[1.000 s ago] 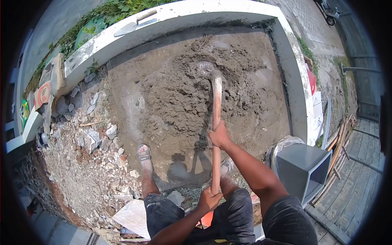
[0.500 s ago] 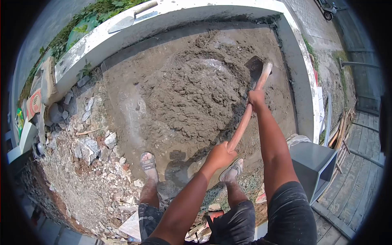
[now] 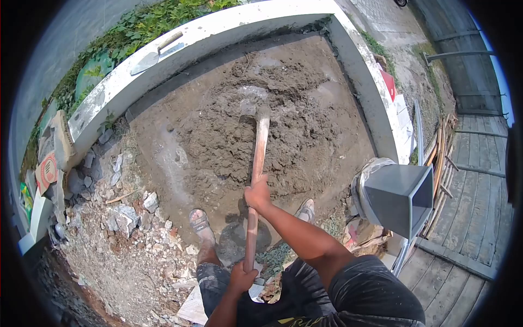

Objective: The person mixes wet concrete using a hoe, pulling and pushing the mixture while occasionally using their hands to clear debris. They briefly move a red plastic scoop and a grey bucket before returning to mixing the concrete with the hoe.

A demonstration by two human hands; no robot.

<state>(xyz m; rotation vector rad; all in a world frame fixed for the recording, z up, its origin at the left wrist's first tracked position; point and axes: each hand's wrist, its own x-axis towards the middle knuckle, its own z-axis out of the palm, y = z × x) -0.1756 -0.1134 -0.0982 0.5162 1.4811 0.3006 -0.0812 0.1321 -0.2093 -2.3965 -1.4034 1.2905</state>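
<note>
My right hand (image 3: 257, 194) is closed around the middle of a hoe's (image 3: 260, 147) wooden handle. Lower down, near the butt of the same handle, my left hand (image 3: 242, 277) is wrapped round it too. The hoe's head rests in a wide heap of wet grey mortar (image 3: 305, 122), which hides most of its blade. My sandalled feet (image 3: 200, 222) stand apart at the near side of the mortar.
A low white wall (image 3: 357, 71) borders the mix at the back and right; a trowel (image 3: 146, 62) lies on top. Rubble (image 3: 131, 240) and cement bags (image 3: 48, 171) are at left. A grey box-shaped container (image 3: 395, 193) stands right, near stacked wood strips (image 3: 438, 163).
The hoe has swung from the right side of the heap to its middle. Both hands have moved left and nearer to me, still holding the handle.
</note>
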